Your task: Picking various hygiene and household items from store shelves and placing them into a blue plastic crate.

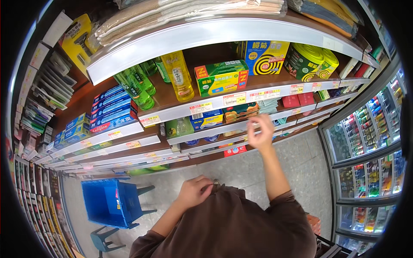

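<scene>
My right hand (261,132) is raised in front of the lower shelves, its fingers loosely bent. A gap shows between thumb and fingers, and I see nothing held there. Closest to it are an orange and green packet (241,112) and some pale packs (267,105) on the shelf under the price strip. Low at my waist, my left hand (197,190) is closed, with its fingertips together beside the hem of my brown shirt (228,215). A small dark piece seems to show at those fingertips, too small to name.
Bottles of green liquid (140,92), a yellow bottle (177,77), a green and yellow box (221,78) and toothpaste boxes (112,112) line the shelves. A blue crate (97,202) rests on a stool (103,241) at left. Glass-door drink coolers (363,129) stand right.
</scene>
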`<state>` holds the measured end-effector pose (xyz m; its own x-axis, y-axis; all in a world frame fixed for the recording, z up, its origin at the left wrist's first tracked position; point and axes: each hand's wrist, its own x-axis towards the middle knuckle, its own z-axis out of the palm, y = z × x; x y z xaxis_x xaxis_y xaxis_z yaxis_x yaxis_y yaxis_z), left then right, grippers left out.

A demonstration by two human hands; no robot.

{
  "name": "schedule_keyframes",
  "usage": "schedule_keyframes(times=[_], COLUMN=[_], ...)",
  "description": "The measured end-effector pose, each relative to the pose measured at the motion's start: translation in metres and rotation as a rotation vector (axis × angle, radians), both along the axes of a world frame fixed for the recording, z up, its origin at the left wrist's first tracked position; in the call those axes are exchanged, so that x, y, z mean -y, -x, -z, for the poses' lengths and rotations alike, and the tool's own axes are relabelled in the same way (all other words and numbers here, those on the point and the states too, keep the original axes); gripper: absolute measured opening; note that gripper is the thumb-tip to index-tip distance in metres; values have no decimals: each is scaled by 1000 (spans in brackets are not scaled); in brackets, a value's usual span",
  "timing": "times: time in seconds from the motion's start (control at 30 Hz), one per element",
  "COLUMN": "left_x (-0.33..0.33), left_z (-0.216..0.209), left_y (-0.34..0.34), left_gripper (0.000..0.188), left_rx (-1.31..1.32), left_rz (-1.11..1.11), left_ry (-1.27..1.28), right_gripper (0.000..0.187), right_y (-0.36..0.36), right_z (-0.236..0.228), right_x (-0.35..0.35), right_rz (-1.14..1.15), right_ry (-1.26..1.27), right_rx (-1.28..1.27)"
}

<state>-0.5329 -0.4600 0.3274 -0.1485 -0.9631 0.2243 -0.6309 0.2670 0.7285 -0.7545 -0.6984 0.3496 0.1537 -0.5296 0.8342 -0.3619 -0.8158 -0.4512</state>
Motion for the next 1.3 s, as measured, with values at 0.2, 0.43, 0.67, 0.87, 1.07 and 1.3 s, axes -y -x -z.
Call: schedule_keyframes(times=[0.2,0.43,0.67,0.87,1.07,1.3], left_x=[-11,-17,-46,-70,-117,-250], left_z=[-3,-1,20,5,30,54], left_y=[-11,-8,-35,-85,-169,-349], left_gripper=[8,11,18,50,82,51], left_rx=[80,92,135,45,258,0], left_rz=[-43,-66,-65,-316,-266,-474], left_ry=[-140,-104,-105,16,-237,-500], right_gripper=[78,57,48,44,42,54], right_y=[-54,-98,-71,-91,-221,-429], right_z=[16,38,24,29,58,57], right_x=[-5,52,-8,-107,-202,-321], right_rz=[-217,-205,-173,-416,-817,-910], right_ry=[-286,-239,70,-119,-268,-248], right_rx=[-354,-729,-485,-697,-886,-836])
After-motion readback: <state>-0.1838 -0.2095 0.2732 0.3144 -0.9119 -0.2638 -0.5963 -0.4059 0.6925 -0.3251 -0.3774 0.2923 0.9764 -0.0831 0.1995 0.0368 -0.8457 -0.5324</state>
